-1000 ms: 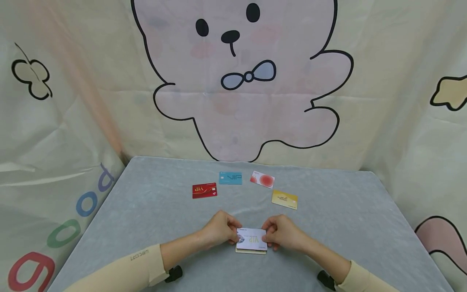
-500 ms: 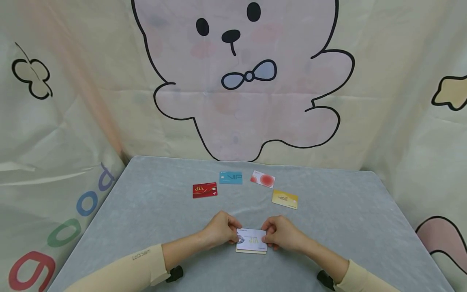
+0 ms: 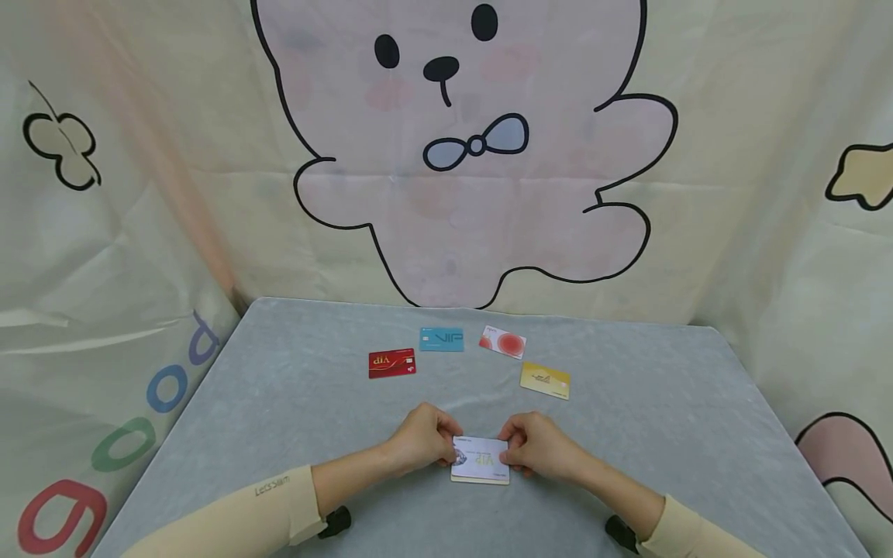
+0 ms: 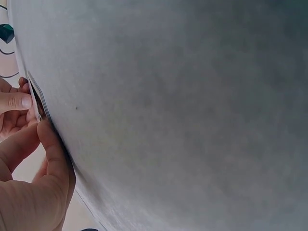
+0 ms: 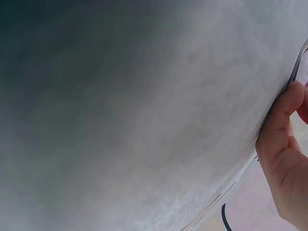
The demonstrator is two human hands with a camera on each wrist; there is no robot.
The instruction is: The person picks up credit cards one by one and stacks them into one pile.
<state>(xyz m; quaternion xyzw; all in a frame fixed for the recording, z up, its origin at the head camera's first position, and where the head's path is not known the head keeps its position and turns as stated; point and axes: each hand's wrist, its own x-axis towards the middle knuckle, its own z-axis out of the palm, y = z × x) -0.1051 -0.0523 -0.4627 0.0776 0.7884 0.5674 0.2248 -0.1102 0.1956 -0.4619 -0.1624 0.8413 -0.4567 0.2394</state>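
Note:
A white VIP card [image 3: 483, 459] lies over at least one more card, whose pale edge [image 3: 480, 480] shows as a thin strip along the near side. My left hand [image 3: 425, 435] pinches the white card's left end between thumb and fingers. At the opposite end, my right hand [image 3: 536, 446] grips it the same way. In the left wrist view, a narrow gap separates the white card [image 4: 34, 98] from what lies under it, beside the left fingers [image 4: 50, 144]. The right wrist view catches only a sliver of the cards [image 5: 301, 57] at its edge.
Beyond the hands, a red VIP card [image 3: 392, 363], a blue VIP card [image 3: 442, 339], a white card with a red circle [image 3: 502, 342] and a yellow card [image 3: 545, 380] form an arc on the grey cloth-covered table [image 3: 293, 372]. A printed curtain [image 3: 446, 232] hangs behind.
The white card has come slightly nearer the person, so less of the card under it shows. Both hands have barely moved and keep their hold. The cards in the arc stay put.

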